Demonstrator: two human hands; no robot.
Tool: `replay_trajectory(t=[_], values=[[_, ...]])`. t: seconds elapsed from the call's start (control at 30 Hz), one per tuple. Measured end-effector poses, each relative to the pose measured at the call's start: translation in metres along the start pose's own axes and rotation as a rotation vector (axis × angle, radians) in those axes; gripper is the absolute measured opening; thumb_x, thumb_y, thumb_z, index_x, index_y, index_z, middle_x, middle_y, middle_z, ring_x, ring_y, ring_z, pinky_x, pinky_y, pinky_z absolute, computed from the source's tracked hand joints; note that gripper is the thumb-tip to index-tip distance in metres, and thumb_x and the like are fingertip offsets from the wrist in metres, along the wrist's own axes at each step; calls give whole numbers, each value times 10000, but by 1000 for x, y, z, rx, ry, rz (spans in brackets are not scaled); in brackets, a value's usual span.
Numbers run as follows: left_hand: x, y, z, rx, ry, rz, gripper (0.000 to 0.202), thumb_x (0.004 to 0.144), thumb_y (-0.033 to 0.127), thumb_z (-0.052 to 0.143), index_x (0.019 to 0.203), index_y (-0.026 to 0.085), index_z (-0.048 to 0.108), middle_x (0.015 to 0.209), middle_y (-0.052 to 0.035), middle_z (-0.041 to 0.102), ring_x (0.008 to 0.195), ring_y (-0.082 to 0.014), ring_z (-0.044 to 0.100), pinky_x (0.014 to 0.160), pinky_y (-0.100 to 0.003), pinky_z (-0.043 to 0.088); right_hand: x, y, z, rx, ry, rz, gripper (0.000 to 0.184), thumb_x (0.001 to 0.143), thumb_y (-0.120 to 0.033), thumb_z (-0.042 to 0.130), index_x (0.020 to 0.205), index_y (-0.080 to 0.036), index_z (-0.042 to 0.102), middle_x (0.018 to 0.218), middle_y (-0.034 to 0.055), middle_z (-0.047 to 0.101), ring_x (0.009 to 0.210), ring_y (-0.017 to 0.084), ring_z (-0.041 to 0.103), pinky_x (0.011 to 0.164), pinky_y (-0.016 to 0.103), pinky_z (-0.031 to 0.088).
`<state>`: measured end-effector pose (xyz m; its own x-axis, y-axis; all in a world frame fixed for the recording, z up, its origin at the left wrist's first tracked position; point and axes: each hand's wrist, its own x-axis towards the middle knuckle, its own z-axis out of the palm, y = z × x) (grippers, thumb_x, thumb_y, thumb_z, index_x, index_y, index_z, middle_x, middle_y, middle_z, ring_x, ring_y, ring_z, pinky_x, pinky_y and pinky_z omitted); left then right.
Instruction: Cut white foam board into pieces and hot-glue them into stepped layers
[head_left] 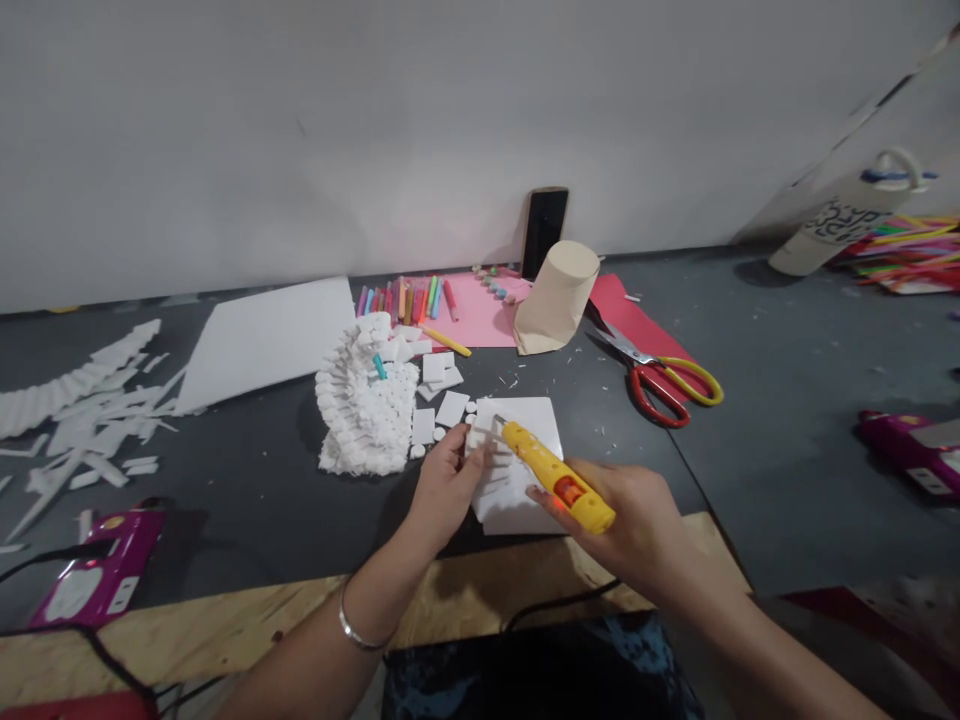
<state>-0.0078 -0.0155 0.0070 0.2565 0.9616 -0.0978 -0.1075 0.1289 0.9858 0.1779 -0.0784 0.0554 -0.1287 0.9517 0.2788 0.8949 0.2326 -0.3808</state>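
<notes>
My right hand (626,510) is closed around a yellow hot glue gun (551,470), its nozzle pointing up and to the left. My left hand (446,480) is pinched on a small white foam piece (484,435) just left of the nozzle; whether the two touch I cannot tell. Beneath them lie white foam sheets (532,415), partly covered by the glue gun. Left of my hands sits a white model with stepped, ridged rows (367,410), a small teal piece (380,367) on it. Small white foam squares (424,427) and discs lie between the model and my left hand.
Scissors (652,375) with red and yellow handles lie right, on red paper (622,300). Behind stand a beige paper cylinder (562,290) and a phone (546,230). Colored tubes (409,300) lie on pink paper (487,320). White scraps (82,430) and a purple device (101,565) are left.
</notes>
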Motion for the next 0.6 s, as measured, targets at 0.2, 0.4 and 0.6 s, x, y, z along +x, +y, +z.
replay_trajectory(t=[0.2, 0.4, 0.6], values=[[1, -1, -1, 34, 21, 2, 337, 792, 477, 653, 934, 173, 622, 855, -23, 659, 766, -151, 582, 684, -233, 467, 2, -3, -1, 60, -79, 28, 489, 904, -568, 445, 616, -198, 584, 487, 6, 574, 402, 102, 463, 451, 241, 242], [-1, 4, 1, 58, 4, -2, 284, 822, 443, 635, 922, 177, 626, 891, -33, 679, 789, -159, 591, 722, -253, 472, -3, 7, -3, 231, -127, 152, 503, 890, -577, 467, 560, -201, 524, 487, -9, 545, 419, 91, 415, 438, 223, 290], [0, 3, 0, 80, 6, -1, 294, 825, 440, 633, 943, 170, 623, 908, -42, 684, 794, -162, 594, 712, -254, 476, -4, 11, -4, 296, -154, 208, 521, 876, -580, 489, 512, -208, 482, 452, -22, 494, 401, 87, 374, 402, 218, 289]])
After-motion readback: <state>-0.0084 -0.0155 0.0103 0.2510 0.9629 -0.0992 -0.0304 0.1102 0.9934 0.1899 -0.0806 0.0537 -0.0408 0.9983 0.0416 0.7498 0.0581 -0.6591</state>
